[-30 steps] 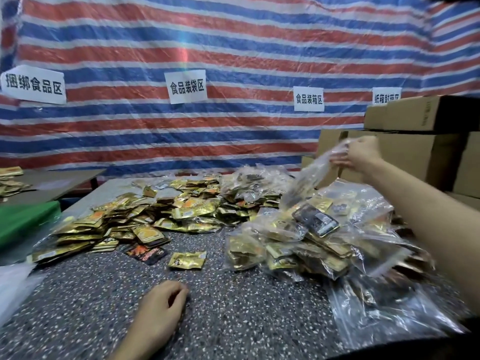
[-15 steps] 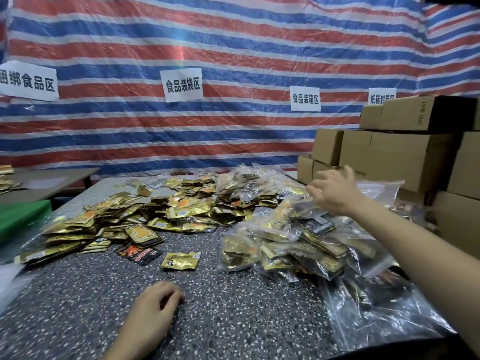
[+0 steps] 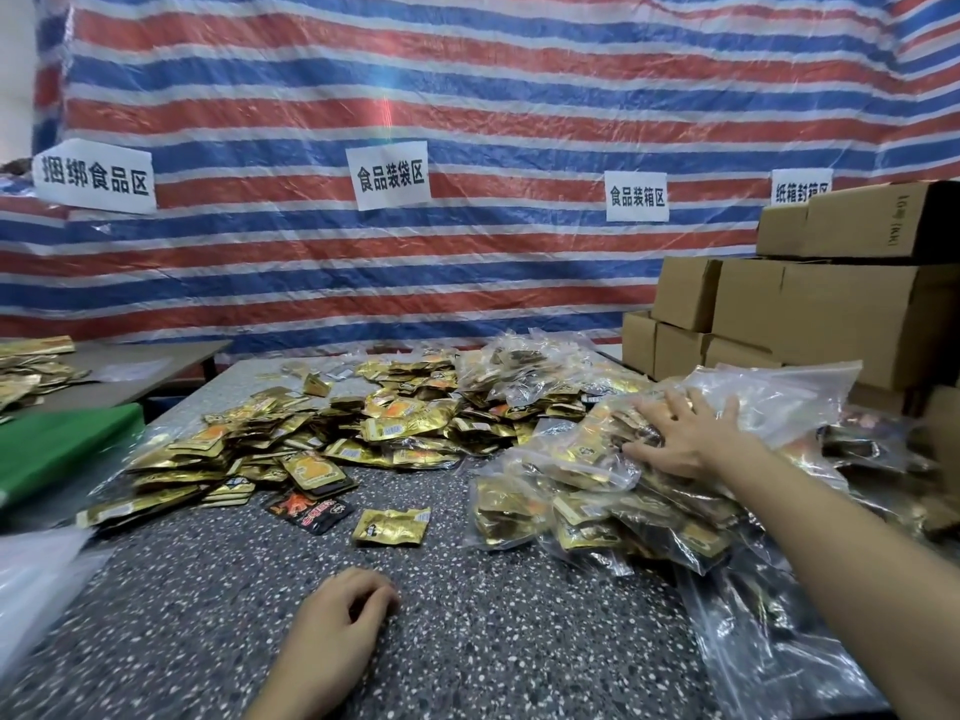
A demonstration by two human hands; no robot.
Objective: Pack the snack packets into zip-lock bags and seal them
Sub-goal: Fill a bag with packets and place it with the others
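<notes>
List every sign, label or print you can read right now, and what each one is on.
"捆绑食品区": left sign, on the tarp.
"食品装袋区": middle sign.
"食品装箱区": third sign.
"纸箱封箱区": right sign, its lower edge hidden behind the top box.
The print on the top box runs sideways and is too blurred to read.
The print on the packets is too small to read.

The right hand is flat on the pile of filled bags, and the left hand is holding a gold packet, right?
Not quite. In the head view the left hand holds nothing; it rests on the table, curled loosely. The right hand is flat on the pile of filled bags.
</notes>
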